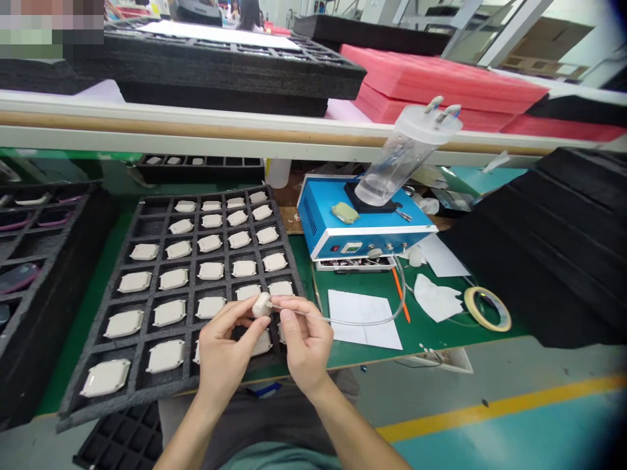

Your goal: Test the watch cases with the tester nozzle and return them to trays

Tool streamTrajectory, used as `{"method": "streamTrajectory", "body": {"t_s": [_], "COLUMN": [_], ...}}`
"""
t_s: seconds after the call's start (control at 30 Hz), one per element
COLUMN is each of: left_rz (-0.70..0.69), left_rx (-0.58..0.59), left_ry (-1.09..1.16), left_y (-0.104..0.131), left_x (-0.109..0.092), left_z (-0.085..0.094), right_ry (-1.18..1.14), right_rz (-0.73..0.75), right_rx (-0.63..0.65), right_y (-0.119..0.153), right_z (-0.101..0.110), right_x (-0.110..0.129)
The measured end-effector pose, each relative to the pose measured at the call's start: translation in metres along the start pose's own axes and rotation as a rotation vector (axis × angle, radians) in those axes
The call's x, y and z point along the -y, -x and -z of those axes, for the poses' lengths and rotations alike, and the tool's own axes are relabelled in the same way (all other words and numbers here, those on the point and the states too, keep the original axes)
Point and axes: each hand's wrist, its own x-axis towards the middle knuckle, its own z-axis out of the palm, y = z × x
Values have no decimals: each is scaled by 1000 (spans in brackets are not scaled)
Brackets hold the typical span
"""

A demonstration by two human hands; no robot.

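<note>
Between thumb and fingers, my left hand (228,346) grips a small off-white plastic casing (262,305), turned on its edge. My right hand (306,343) pinches the end of a clear thin tube (362,322), whose tip meets the casing's side. That tube curves away to the front of a blue control box (365,225). Under and beyond my hands lies a black foam tray (193,254) with many similar off-white casings (166,356) in its compartments. My fingers and wrists hide part of the tray's near right corner.
A clear cylinder (394,163) leans on the blue box, near a greenish casing (345,212). White paper (365,320), an orange pen (400,297), a tissue (435,298) and a tape roll (487,309) lie right. Another black tray (44,261) stands left; a shelf (220,138) crosses above.
</note>
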Motion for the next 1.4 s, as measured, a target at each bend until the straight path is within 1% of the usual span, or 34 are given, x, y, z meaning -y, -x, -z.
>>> {"method": "streamTrajectory", "body": {"t_s": [0.23, 1.0, 1.13, 1.2, 1.27, 1.3, 1.37, 1.4], "left_rz": [-4, 0, 1, -3, -14, -27, -79, -118], "left_rx": [-3, -1, -3, -10, 0, 13, 43, 54], "left_ry": [-8, 4, 7, -4, -33, -62, -161, -236], "left_y": [-1, 0, -3, 0, 8, 12, 14, 9], "left_x": [0, -2, -1, -2, -6, -10, -22, -30], "left_z": [0, 1, -3, -4, 0, 5, 22, 33], "right_ry": [42, 23, 38, 46, 53, 57, 62, 64], "right_rz": [1, 2, 8, 3, -5, -11, -33, -49], "right_rx": [-4, -7, -14, -6, -11, -24, -54, -64], "right_y": [0, -2, -3, 0, 5, 8, 14, 16], "right_z": [0, 0, -1, 1, 3, 4, 6, 7], "right_x": [1, 3, 3, 3, 2, 2, 2, 2]}}
